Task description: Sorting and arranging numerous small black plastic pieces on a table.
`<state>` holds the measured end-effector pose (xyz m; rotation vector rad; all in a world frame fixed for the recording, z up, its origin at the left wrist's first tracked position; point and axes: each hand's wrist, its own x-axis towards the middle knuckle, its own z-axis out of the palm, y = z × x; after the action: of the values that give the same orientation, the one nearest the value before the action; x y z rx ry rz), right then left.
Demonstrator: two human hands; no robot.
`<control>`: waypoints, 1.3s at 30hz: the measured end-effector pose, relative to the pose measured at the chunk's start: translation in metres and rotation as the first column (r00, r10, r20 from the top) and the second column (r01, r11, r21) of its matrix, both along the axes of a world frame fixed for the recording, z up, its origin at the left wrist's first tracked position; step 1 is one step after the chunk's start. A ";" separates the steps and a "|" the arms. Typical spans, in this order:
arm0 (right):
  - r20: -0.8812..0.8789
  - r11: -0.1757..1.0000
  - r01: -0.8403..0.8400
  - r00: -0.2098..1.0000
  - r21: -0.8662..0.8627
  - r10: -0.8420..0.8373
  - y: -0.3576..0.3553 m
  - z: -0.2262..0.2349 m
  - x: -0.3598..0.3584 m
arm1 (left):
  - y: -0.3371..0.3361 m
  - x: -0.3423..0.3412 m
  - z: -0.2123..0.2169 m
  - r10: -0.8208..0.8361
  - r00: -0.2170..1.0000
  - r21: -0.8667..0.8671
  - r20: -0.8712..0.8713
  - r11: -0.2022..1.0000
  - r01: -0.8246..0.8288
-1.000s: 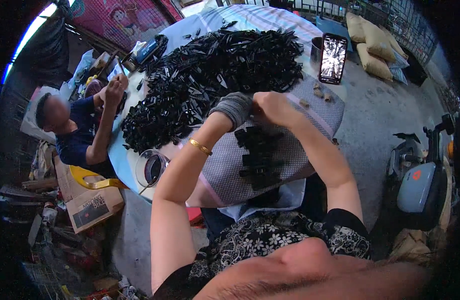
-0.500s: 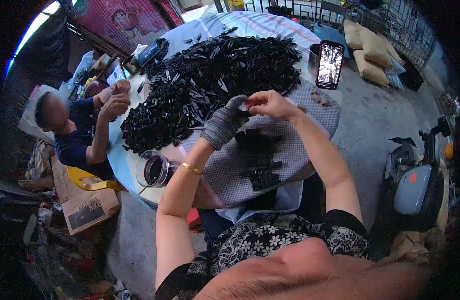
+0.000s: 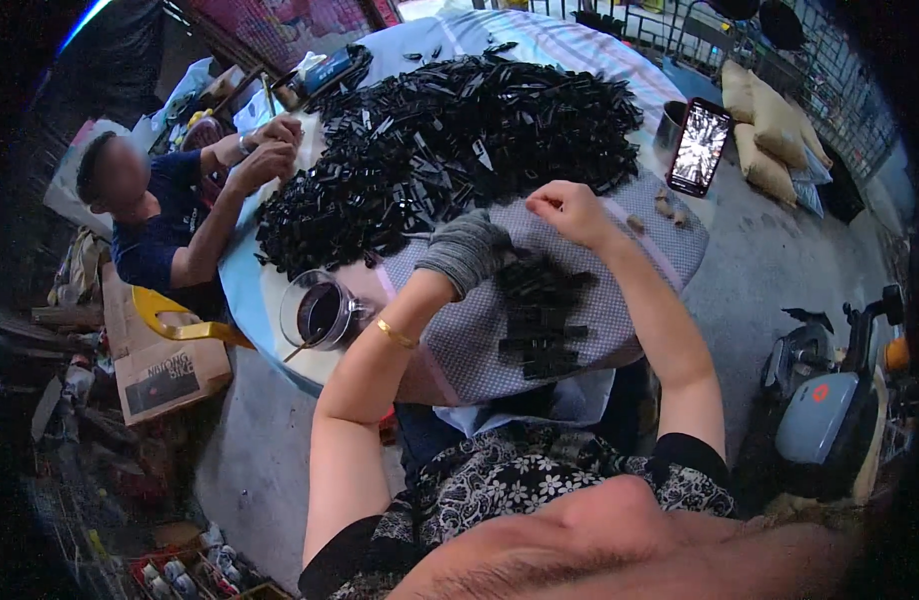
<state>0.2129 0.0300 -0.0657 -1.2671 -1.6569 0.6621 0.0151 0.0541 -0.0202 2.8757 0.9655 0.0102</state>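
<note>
My left hand [image 3: 467,250], in a grey knitted glove, is curled closed beside the near edge of a big heap of glossy black flat pieces [image 3: 420,150]. Dark shapes around its fingertips hide whatever it may grip. To its right, my bare right hand [image 3: 572,214] is raised over the checked cloth [image 3: 460,350], thumb and fingers pinched together. Anything in that pinch is too small to make out. Below both hands, a smaller group of black pieces [image 3: 540,335] lies roughly stacked on the cloth, close to my body.
A glass mug of dark liquid [image 3: 322,312] with a stick stands by my left forearm. A lit phone [image 3: 700,147] leans against a dark cup [image 3: 670,128] at the right. Across the left side sits another person [image 3: 160,215], hands at the heap. Small tan bits [image 3: 670,208] lie near the right edge.
My hands have come apart: the left has turned down toward the small group, while the right has drawn off to the right. The whole view has shifted slightly.
</note>
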 end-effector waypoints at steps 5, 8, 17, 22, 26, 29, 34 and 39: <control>0.331 0.930 0.067 0.923 0.361 -0.195 0.004 -0.003 -0.012 | -0.003 -0.007 -0.011 0.071 0.997 0.043 -0.038 0.997 -0.069; 0.443 0.922 0.180 0.835 0.342 -0.327 0.002 0.000 -0.014 | -0.003 -0.007 -0.004 -0.145 0.972 0.024 -0.183 0.988 0.152; 0.722 0.947 0.288 0.625 0.141 -0.297 0.036 0.010 -0.030 | 0.042 0.001 -0.037 0.389 0.873 0.257 0.293 0.848 -0.464; 0.682 0.945 0.291 0.662 0.149 -0.311 0.038 0.005 -0.027 | 0.035 0.000 -0.028 0.374 0.878 0.136 0.301 0.894 -0.427; 0.511 0.885 0.369 0.723 0.284 -0.465 0.026 0.025 -0.012 | 0.027 -0.001 -0.022 0.341 0.875 0.132 0.345 0.905 -0.405; 0.541 0.851 0.357 0.659 0.385 -0.522 0.022 0.020 0.002 | 0.027 0.000 -0.024 0.260 0.887 0.155 0.382 0.928 -0.339; 0.660 0.883 0.257 0.590 0.393 -0.465 0.035 0.000 0.008 | 0.012 0.004 -0.008 0.037 0.858 0.382 0.513 0.885 -0.266; 0.609 0.872 0.249 0.635 0.421 -0.475 0.020 0.009 0.002 | 0.008 0.009 -0.036 0.037 0.842 0.059 0.538 0.995 -0.081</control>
<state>0.2146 0.0500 -0.0567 -1.6744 -1.8907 -0.3952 0.0243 0.0621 -0.0567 2.6533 0.9403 0.8323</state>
